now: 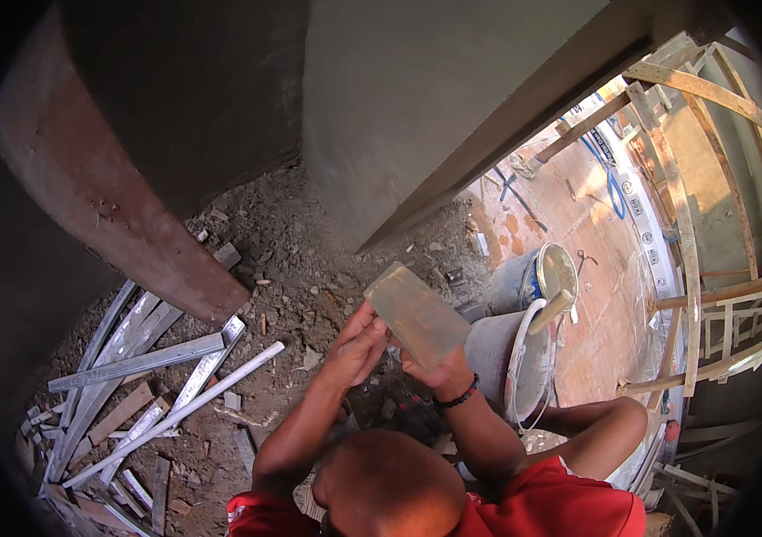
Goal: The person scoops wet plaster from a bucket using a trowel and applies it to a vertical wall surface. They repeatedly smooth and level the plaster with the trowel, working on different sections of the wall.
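A flat rectangular plastering float [421, 313], grey-green and smeared with mortar, is tilted in front of me with its broad face showing. My right hand [439, 371] is closed around it from behind and below, so its handle and most of those fingers are hidden. Against the lower left edge, the fingers of my left hand [358, 349] are curled and pressed to the float. A dark beaded bracelet [459, 394] circles my right wrist. Just right of that hand stands a grey bucket [488, 349] with a pale rim.
Behind it is a blue-and-white bucket [517, 282]; a pale handle [551, 313] sticks out between them. Metal channels [135, 362] and a white pipe [193, 407] lie at left on rubble [282, 242]. A plastered wall [399, 107] rises ahead. Wooden strips [676, 179] stand at right.
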Demonstrator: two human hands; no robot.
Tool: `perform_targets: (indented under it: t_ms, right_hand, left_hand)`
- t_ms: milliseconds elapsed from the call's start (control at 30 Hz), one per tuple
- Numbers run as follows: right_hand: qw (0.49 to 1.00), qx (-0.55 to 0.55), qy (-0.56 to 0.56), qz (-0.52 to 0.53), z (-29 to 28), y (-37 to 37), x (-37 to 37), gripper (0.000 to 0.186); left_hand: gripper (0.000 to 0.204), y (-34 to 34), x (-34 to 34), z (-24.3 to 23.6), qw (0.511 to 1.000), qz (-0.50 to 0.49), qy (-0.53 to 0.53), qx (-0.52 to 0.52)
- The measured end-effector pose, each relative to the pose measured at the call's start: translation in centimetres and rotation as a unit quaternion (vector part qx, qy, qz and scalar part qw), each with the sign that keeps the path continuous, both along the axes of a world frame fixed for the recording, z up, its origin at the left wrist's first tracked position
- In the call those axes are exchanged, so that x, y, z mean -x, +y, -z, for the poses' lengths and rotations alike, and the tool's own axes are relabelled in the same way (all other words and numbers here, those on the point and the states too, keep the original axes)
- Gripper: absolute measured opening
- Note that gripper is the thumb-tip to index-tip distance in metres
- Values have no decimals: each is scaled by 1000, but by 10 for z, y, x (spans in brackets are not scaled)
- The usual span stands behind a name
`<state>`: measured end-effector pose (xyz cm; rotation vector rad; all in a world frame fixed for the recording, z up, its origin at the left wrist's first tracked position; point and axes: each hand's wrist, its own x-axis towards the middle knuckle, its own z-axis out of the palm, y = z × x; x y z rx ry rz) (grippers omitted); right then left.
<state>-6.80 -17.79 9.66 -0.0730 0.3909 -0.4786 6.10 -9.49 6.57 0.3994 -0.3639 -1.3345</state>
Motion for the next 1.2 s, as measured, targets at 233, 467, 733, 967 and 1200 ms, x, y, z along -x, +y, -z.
perform_targets:
  t_ms: [233, 467, 733, 967, 1200]
  right_hand:
    - [993, -43, -15, -106, 19, 8, -7, 38]
    - [950, 34, 284, -125, 32, 30, -10, 30]
    - [944, 95, 276, -152, 34, 38, -10, 26]
    - [928, 104, 330, -140, 38, 27, -10, 21]
    - [924, 110, 339, -139, 38, 22, -11, 18]
  left_hand:
    - [47, 4, -11, -11, 998, -42, 29, -38]
    - [30, -38, -56, -30, 845, -359, -375, -131]
    - [32, -120, -77, -20, 682, -469, -561, 26]
    - [30, -161, -141, -31, 683, -466, -546, -136]
    - [31, -119, -96, -29, 684, -489, -539, -58]
